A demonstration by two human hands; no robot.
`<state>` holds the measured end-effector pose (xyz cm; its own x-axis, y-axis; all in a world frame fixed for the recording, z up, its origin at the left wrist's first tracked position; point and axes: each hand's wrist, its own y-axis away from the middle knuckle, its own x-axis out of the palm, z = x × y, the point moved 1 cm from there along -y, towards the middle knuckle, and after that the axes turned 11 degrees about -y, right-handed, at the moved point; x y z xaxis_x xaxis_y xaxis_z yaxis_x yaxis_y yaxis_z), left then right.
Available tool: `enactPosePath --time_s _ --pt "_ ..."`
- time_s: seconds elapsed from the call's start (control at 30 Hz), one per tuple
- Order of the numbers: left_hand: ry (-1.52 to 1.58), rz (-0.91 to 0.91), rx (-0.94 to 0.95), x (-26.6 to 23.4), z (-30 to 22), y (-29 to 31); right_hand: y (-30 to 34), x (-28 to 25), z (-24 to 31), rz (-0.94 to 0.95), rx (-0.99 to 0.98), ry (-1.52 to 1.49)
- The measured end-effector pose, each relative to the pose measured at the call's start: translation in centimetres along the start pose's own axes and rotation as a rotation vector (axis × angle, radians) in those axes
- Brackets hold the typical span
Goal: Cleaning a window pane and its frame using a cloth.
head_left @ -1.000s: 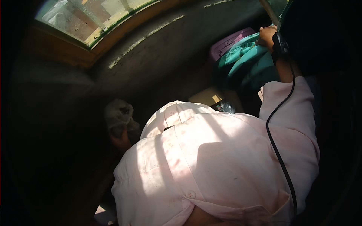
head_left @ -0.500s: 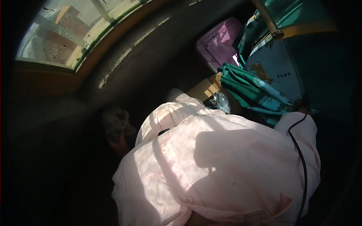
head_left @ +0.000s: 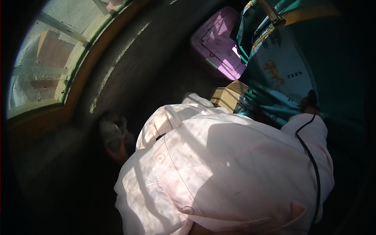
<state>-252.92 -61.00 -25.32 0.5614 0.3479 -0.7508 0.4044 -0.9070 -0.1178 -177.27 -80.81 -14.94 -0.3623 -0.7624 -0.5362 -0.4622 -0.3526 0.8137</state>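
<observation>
At the right, my right hand (head_left: 308,105) is dim and partly hidden at the end of a pale pink sleeve. Folds of a teal-green curtain (head_left: 270,98) with a pale panel and a horse print converge at it, and its fingers look closed on the cloth. On the left, in deep shadow, my left hand (head_left: 118,150) holds a crumpled greyish cloth-like thing (head_left: 113,129). Its fingers show poorly, and the exact kind of that thing is unclear.
A pink plastic lidded bin (head_left: 221,43) stands ahead beside the curtain. Nearer is a cardboard box (head_left: 227,98). A wood-framed window (head_left: 51,70) lies at the left above a dark wall (head_left: 133,58). A wooden bar (head_left: 270,9) crosses the upper right. A black cable (head_left: 311,156) runs along my right sleeve.
The view has turned, moving the window and bin leftward. The gathered green folds have swung toward my right hand, showing more of the cardboard box. My left hand still holds the greyish thing.
</observation>
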Motion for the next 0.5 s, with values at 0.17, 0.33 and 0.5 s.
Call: enactPosePath --time_s 0.17,0.33,0.5 --pt "-0.255 0.064 0.244 0.2 -3.8 0.0 -0.6 0.1 -0.8 0.162 -0.024 -0.077" --pt "0.046 0.149 0.412 2.1 -14.2 -1.4 -4.6 -3.3 -2.6 0.308 -0.104 -0.124" --pt "0.091 0.035 0.587 5.7 -21.9 -1.9 -12.6 -5.2 -6.1 -0.338 -0.204 -0.906"
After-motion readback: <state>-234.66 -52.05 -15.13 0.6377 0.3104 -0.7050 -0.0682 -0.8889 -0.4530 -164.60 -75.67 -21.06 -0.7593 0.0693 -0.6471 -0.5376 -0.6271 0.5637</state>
